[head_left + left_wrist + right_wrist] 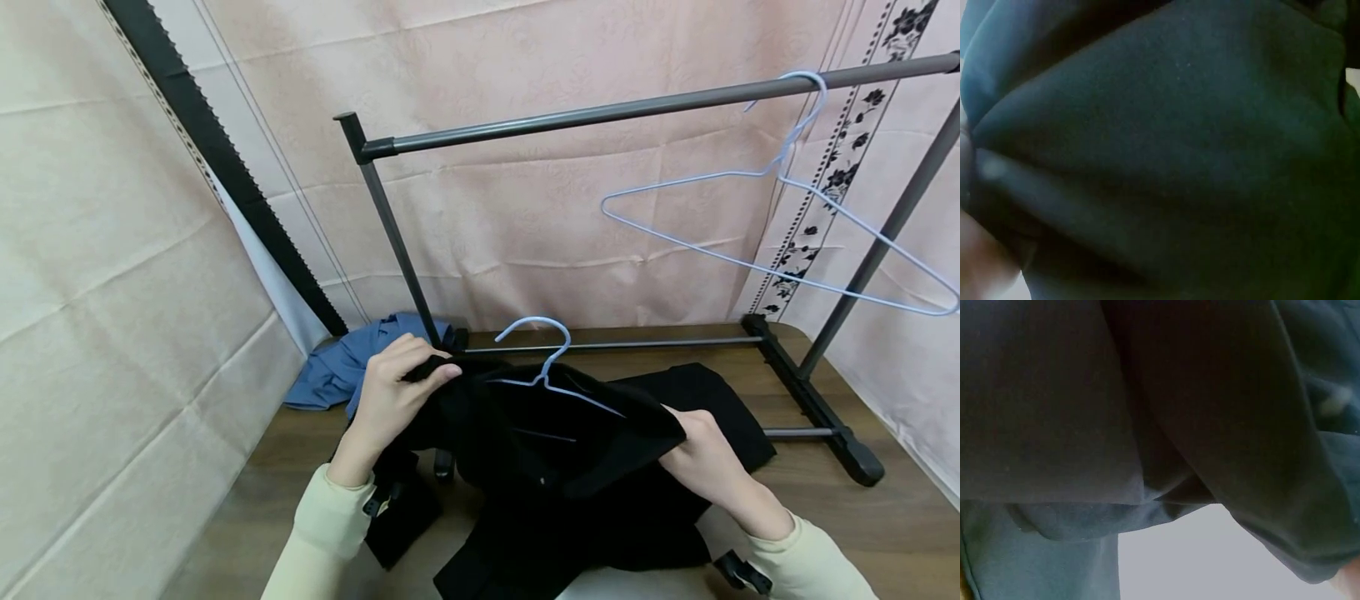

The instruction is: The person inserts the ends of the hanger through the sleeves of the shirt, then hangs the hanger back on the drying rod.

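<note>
Between both hands hangs a black garment (pixel 495 450), its neck opening facing up. A light-blue wire hanger (pixel 555 358) sits inside it, the hook sticking up out of the opening and the lower part hidden by cloth. My left hand (pixel 393 387) pinches the garment's left edge between thumb and fingers. On the other side my right hand (pixel 701 454) grips the edge near the right shoulder, its fingertips hidden by fabric. Dark cloth (pixel 1166 137) fills most of the left wrist view. Folds of the same cloth (pixel 1210 412) cover much of the right wrist view.
A grey metal rack (pixel 570 119) stands behind the garment on the wooden table (pixel 232 500). From its bar, at the right, hangs a bare light-blue hanger (pixel 697 177). Blue cloth (pixel 326 375) lies crumpled by the rack's left foot. Pale curtains (pixel 525 225) surround the table.
</note>
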The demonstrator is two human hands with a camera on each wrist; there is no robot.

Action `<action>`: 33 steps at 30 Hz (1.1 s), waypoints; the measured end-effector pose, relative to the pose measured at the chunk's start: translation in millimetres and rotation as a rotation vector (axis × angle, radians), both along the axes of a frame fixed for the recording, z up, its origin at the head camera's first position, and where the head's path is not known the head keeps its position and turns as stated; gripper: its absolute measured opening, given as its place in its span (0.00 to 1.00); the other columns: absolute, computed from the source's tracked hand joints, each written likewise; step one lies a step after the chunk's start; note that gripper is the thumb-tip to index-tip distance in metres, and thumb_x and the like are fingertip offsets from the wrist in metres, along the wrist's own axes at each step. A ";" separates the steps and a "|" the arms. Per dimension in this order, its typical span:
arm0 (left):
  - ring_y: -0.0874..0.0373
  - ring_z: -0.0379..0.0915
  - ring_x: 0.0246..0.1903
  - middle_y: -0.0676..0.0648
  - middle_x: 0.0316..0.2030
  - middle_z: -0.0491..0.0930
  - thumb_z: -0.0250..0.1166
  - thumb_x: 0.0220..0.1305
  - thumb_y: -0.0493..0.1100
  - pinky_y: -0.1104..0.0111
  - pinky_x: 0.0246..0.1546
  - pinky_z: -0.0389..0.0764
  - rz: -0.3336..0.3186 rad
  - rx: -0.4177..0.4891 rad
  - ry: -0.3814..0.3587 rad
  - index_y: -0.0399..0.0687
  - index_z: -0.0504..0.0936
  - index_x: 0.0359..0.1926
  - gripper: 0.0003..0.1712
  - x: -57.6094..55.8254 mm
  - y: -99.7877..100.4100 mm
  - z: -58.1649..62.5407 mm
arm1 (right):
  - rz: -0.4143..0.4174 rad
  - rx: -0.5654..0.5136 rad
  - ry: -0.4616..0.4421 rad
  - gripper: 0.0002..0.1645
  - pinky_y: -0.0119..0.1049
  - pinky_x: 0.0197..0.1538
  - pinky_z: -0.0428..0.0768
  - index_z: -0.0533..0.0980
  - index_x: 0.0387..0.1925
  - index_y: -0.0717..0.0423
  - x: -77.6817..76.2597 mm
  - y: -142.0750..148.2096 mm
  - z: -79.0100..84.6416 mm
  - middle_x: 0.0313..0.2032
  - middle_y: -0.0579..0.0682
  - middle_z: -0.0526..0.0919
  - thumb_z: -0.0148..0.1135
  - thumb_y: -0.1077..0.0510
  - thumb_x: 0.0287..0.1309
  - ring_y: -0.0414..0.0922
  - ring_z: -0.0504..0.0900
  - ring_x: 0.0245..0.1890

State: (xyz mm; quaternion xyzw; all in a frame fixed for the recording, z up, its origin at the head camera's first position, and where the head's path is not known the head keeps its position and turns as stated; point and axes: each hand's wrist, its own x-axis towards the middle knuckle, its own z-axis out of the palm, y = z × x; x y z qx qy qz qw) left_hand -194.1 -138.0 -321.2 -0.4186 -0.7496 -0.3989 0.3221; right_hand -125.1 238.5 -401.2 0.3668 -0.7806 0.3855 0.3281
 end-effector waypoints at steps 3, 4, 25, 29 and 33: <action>0.61 0.70 0.28 0.55 0.26 0.82 0.63 0.68 0.60 0.70 0.31 0.69 0.030 0.007 -0.001 0.49 0.90 0.34 0.21 -1.1 -5.9 -0.7 | -0.015 -0.003 -0.021 0.19 0.23 0.25 0.66 0.79 0.36 0.49 1.5 3.3 2.1 0.20 0.33 0.66 0.50 0.44 0.76 0.26 0.63 0.20; 0.61 0.70 0.27 0.55 0.26 0.82 0.62 0.68 0.60 0.70 0.31 0.68 0.036 0.010 -0.002 0.49 0.90 0.33 0.21 -1.9 -7.5 -0.6 | -0.013 -0.009 -0.023 0.20 0.24 0.26 0.67 0.80 0.38 0.52 1.9 4.4 2.9 0.20 0.33 0.67 0.50 0.44 0.76 0.26 0.64 0.20; 0.60 0.66 0.24 0.49 0.20 0.73 0.58 0.74 0.54 0.73 0.35 0.70 0.111 0.113 -0.191 0.44 0.79 0.22 0.26 2.4 -41.6 -14.8 | -0.083 -0.120 0.026 0.22 0.24 0.22 0.61 0.74 0.25 0.50 8.0 20.1 6.0 0.15 0.40 0.61 0.55 0.43 0.73 0.29 0.58 0.16; 0.61 0.75 0.29 0.52 0.26 0.81 0.60 0.74 0.48 0.73 0.40 0.75 0.141 0.072 -0.238 0.49 0.83 0.26 0.18 -9.1 -53.3 -37.5 | -0.074 -0.100 0.033 0.21 0.25 0.24 0.63 0.79 0.32 0.53 7.6 22.4 4.8 0.17 0.38 0.63 0.54 0.44 0.73 0.28 0.61 0.17; 0.62 0.78 0.34 0.54 0.32 0.85 0.61 0.75 0.46 0.73 0.41 0.75 0.182 0.019 -0.256 0.51 0.88 0.34 0.13 -9.6 -58.6 -45.5 | -0.058 -0.088 0.057 0.19 0.25 0.25 0.63 0.79 0.33 0.55 4.4 23.5 0.5 0.18 0.37 0.63 0.54 0.46 0.74 0.28 0.61 0.18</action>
